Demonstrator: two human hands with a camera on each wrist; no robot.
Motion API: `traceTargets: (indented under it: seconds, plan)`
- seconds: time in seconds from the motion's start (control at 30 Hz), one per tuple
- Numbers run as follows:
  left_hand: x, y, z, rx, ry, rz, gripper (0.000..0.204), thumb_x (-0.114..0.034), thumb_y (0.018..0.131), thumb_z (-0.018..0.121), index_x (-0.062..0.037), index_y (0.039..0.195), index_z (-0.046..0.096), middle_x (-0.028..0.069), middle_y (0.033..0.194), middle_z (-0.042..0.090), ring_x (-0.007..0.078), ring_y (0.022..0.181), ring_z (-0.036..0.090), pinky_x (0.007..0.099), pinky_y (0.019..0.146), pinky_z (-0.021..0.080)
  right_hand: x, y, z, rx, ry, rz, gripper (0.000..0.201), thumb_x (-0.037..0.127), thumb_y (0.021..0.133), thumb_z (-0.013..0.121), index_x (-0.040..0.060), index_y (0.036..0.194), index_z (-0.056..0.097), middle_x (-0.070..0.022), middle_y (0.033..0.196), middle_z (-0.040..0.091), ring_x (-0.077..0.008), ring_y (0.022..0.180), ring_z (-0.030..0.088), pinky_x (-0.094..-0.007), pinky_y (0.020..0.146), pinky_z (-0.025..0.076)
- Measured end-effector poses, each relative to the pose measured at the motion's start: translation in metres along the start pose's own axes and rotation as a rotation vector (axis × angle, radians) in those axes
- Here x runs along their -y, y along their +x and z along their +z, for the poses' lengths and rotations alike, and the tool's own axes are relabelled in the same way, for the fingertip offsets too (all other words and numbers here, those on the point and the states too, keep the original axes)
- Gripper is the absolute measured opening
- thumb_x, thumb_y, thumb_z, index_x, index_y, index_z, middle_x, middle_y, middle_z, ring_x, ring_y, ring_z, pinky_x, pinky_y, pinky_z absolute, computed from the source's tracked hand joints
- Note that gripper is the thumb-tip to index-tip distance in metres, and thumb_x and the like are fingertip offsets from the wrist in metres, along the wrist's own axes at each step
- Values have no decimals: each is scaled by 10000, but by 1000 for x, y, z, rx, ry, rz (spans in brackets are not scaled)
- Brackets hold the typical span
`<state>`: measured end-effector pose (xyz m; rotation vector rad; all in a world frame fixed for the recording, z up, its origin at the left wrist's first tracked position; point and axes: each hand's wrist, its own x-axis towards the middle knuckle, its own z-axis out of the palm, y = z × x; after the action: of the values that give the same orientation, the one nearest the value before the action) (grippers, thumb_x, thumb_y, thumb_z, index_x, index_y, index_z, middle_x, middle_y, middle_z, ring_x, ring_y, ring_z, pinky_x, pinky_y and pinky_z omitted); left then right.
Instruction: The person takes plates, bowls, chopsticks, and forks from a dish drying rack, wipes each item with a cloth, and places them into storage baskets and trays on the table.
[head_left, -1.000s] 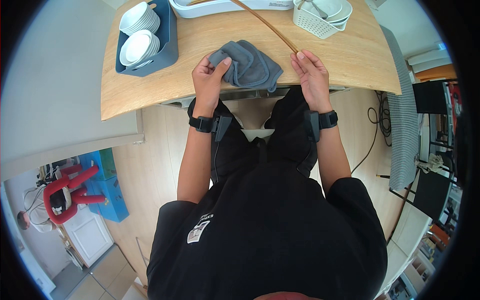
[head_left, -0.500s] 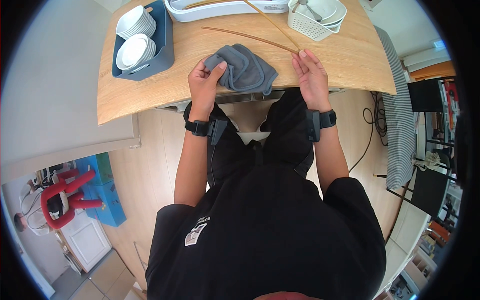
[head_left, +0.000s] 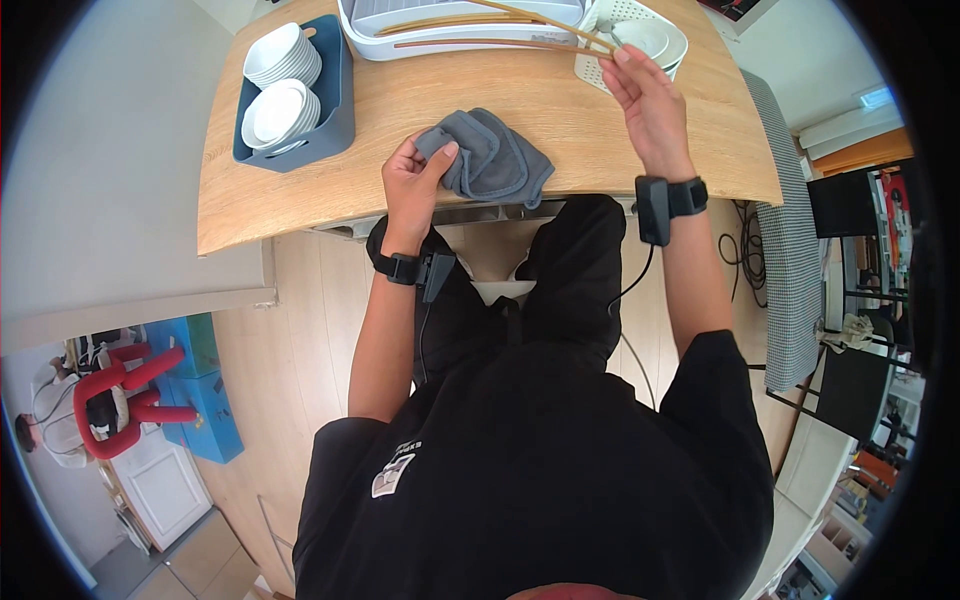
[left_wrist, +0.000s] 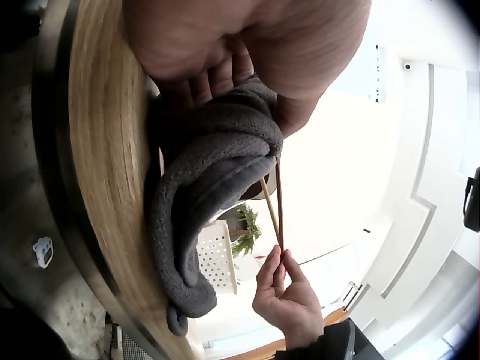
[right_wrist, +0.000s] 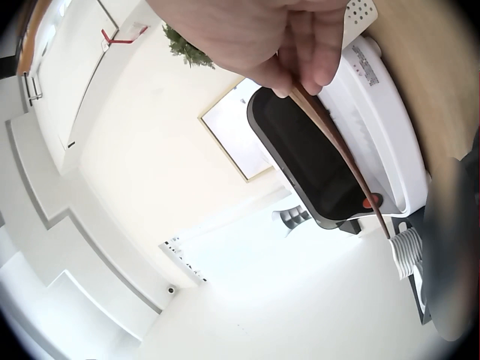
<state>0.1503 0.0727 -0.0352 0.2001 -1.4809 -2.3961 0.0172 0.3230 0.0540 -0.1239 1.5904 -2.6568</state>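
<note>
The left hand [head_left: 412, 190] pinches one side of a folded grey cloth [head_left: 495, 160] at the table's front edge; in the left wrist view the cloth [left_wrist: 217, 161] hangs in thick folds below the fingers. Farther forward and to the right, the right hand [head_left: 650, 110] pinches two brown chopsticks [head_left: 500, 43] by one end, with their other ends apart and pointing left. In the head view they pass over the front of the white tray. The right wrist view shows the right hand [right_wrist: 277, 45] with thumb and fingers together on the chopsticks [right_wrist: 345, 150].
A blue bin [head_left: 340, 115] with stacked white bowls [head_left: 283, 112] stands at the left. At the back, a white tray [head_left: 400, 45] holds more chopsticks. A white perforated basket [head_left: 590, 68] with dishes and cutlery stands behind the right hand. A checkered cover [head_left: 785, 300] lies beyond the table's right side.
The right hand has moved forward and right, away from the cloth, carrying the chopsticks, whose free ends have spread apart. The left hand keeps its hold on the cloth.
</note>
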Motion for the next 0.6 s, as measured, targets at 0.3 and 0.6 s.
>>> traceTargets:
  seconds: [0.3,0.6]
  plan:
    - [-1,0,0,17,11,-3,301,-59,885,706,47,1152,617,62,1011,682,81,879,625,221,808,504,7,77,15,84,-96,-44,151,79,947,614,-1,1075,618,-83,978,679,-177,891,676,-273,817,561]
    - [-2,0,1,29,16,8,309,-67,887,708,52,1157,616,70,1010,684,85,878,627,224,805,506,-24,121,12,177,-49,159,164,59,953,585,-6,1104,580,-121,1028,644,-218,974,656,-317,868,559]
